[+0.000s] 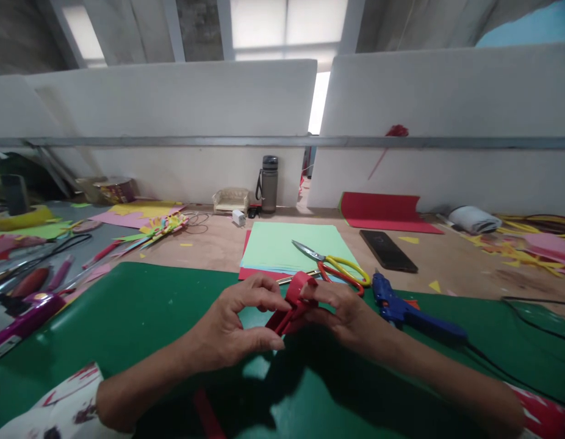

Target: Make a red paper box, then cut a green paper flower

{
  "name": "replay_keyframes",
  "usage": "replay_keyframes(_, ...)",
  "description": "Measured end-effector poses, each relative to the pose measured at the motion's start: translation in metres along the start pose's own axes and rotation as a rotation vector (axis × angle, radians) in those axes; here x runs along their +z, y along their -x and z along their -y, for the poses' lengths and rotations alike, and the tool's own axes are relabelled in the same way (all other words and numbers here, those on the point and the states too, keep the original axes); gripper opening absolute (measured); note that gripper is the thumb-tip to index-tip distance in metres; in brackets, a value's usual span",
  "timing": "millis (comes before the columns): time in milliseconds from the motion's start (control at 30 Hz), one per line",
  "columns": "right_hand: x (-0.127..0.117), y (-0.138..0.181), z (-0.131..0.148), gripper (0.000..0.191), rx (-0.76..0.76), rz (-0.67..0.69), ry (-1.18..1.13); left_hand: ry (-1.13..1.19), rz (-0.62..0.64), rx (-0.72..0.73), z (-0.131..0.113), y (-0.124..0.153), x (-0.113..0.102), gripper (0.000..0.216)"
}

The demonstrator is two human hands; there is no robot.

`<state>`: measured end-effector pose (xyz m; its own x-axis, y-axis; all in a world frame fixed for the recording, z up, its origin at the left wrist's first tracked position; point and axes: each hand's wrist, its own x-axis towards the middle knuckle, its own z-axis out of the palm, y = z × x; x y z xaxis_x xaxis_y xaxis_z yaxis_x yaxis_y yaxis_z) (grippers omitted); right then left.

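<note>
A curled red paper strip [301, 284], bent into loops, is up over the green mat in front of me. My right hand [340, 308] pinches it from the right between thumb and fingers. At its left side is my left hand [237, 317], thumb and fingers curved and apart around the strip's edge; whether the fingertips touch the paper is hard to see. Just beyond the hands lie yellow-handled scissors [344, 266] and a red-orange-handled pair [344, 279], partly on a stack of light green paper [282, 244]. Another red strip [207, 414] lies on the mat near me.
Right of my hands rests a blue glue gun [415, 317] with its cord. Behind it is a black phone [387, 250]. A grey bottle [268, 185] stands at the back, near folded red paper [385, 211]. Tools and paper scraps crowd the left around a purple tool [28, 317].
</note>
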<state>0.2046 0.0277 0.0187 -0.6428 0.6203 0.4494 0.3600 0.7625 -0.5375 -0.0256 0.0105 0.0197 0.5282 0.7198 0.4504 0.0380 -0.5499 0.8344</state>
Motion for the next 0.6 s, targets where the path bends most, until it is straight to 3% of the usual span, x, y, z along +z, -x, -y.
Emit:
replay_keyframes(167, -0.002, 0.0, 0.002, 0.021, 0.05, 0.011, -0.014, 0.142, -0.039, -0.07, 0.003, 0.001, 0.001, 0.029)
replay_keyframes(267, -0.003, -0.002, 0.006, 0.017, 0.131, 0.037, -0.079, 0.251, 0.006, -0.156, 0.007, 0.003, 0.001, 0.07)
replay_keyframes(367, -0.002, -0.004, 0.008, 0.013, 0.244, 0.042, -0.203, 0.128, 0.116, -0.186, 0.012, 0.004, 0.003, 0.105)
replay_keyframes(467, 0.002, -0.003, 0.008, 0.012, 0.269, 0.072, -0.295, 0.035, 0.151, -0.148, 0.014, 0.004, 0.009, 0.103)
replay_keyframes(600, 0.009, -0.002, 0.008, 0.011, 0.202, 0.084, -0.281, 0.098, 0.181, -0.065, 0.015, 0.0, 0.015, 0.093)
